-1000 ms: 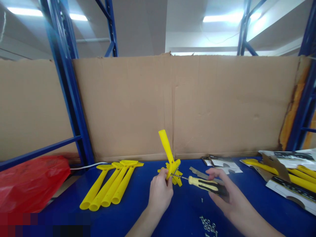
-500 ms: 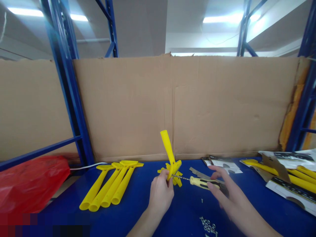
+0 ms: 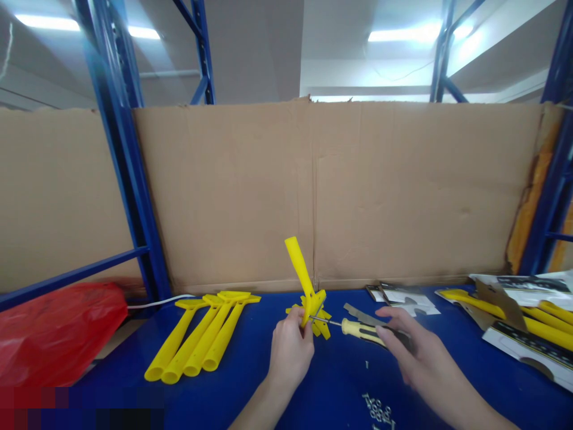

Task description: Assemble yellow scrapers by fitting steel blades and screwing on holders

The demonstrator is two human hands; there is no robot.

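Observation:
My left hand [image 3: 292,345] is closed on the forked head of a yellow plastic handle [image 3: 299,263], whose tube points up and slightly left. In my right hand [image 3: 412,343] is a screwdriver [image 3: 360,330] with a cream and black grip, fingers and thumb around its rear end. The shaft runs left, its tip at the head of the handle; the exact contact is too small to make out. Behind the left fingers several small yellow flat pieces [image 3: 321,327] lie on the table. A grey metal strip [image 3: 362,315] lies behind the screwdriver.
Several yellow handles [image 3: 197,337] lie side by side at left on the blue table [image 3: 250,394]. Screws and nuts [image 3: 378,409] are scattered in front, one screw [image 3: 367,364] apart. Packaged yellow parts [image 3: 532,325] lie at right. A red bag [image 3: 62,334] is at far left; cardboard [image 3: 233,197] stands behind.
The tube of the yellow handle has tilted a little to the left. My right fingers have closed further round the screwdriver's grip, and the screwdriver has shifted slightly left.

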